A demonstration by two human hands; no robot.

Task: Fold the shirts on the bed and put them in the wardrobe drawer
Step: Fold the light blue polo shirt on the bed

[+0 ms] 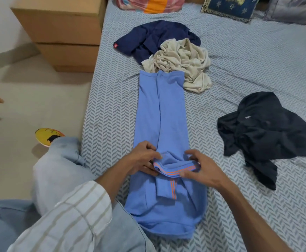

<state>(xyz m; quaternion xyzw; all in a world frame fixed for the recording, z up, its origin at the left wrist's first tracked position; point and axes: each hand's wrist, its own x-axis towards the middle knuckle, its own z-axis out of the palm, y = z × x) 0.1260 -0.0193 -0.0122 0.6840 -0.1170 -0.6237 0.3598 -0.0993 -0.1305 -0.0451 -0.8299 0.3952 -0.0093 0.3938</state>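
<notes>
A light blue shirt lies on the bed, folded lengthwise into a long narrow strip that runs away from me. Its orange-striped sleeve cuff is folded over near the close end. My left hand pinches the left end of that cuff. My right hand grips the cuff's right end, fingers curled round the cloth. Three unfolded shirts lie further off: a crumpled beige one, a navy one behind it, and a black one at the right.
A wooden drawer unit stands on the floor left of the bed. Pillows and a pink-orange bundle line the head of the bed. My bent knee in light trousers is by the bed's left edge, a yellow slipper beyond it.
</notes>
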